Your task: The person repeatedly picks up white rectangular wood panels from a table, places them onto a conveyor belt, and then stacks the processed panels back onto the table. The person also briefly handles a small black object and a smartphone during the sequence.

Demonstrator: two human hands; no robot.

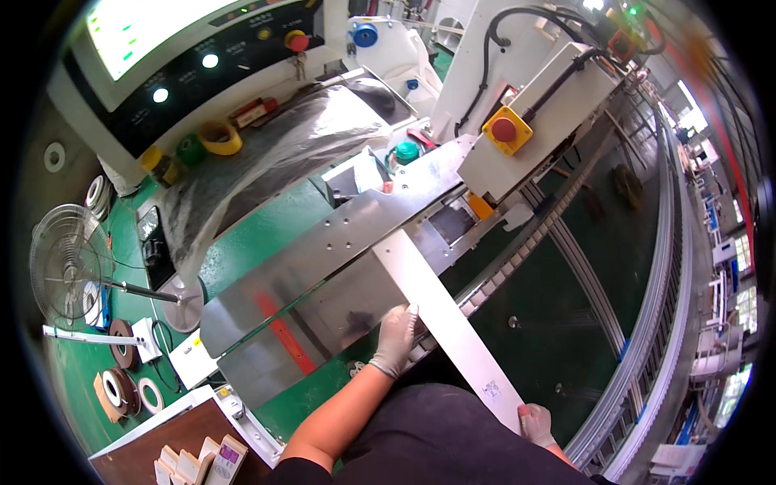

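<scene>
A long white panel (453,323) slants across in front of me, its far end lying over the metal machine table (339,242). My gloved left hand (396,335) grips the panel's left edge near its middle, thumb on the top face. At the near end, my gloved right hand (536,423) is closed round the corner, with its fingers partly hidden beneath. A small printed label (492,390) sits on the panel close to my right hand. To the left, a red strip (289,341) shows on the metal plate.
An emergency stop button (503,130) sits on the machine head at the upper right. Beyond the panel runs a conveyor rail (517,255). A standing fan (73,259) is at left, with tape rolls (121,390) below it. Wooden pieces (202,462) lie at lower left.
</scene>
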